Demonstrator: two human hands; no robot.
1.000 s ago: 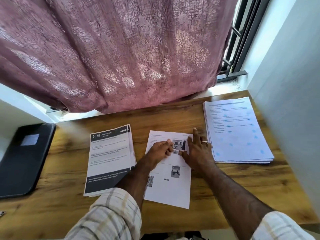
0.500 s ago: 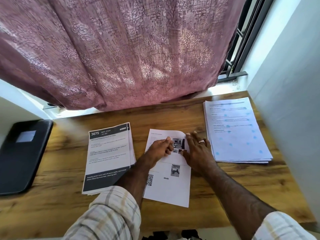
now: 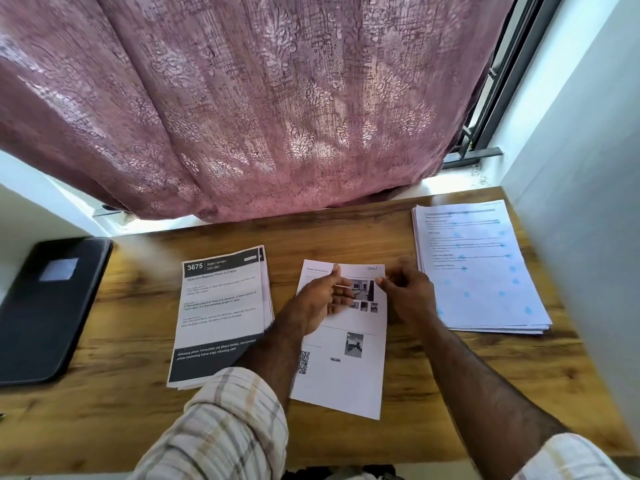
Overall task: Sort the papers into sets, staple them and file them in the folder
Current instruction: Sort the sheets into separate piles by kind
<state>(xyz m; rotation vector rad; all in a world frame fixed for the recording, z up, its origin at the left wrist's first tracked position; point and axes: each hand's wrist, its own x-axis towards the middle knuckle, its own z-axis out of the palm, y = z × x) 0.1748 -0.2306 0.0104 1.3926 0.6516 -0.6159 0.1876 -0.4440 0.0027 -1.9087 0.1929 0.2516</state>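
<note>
- Far left edge of the tabletop [image 3: 346, 233]: the black folder [image 3: 48, 310] lies shut and flat, a pale label on its cover; what it holds can't be seen.
- Just right of it, the dark-headed stack [image 3: 221, 313], marked "3675", lies flat, left of centre.
- The left hand [image 3: 318, 303] hovers palm-up above the middle sheet [image 3: 346, 372], fingers loosely curled; whether it pinches anything, I cannot tell.
- That middle sheet lies at the tabletop's centre, printed with small photos and a QR code.
- The right hand [image 3: 408, 296] hangs over the sheet's upper right corner, fingertips drawn together; blurred, so its grip cannot be told.
- Right edge: the blue-dotted stack [image 3: 485, 268] lies flat, beside the wall [image 3: 588, 202].
</note>
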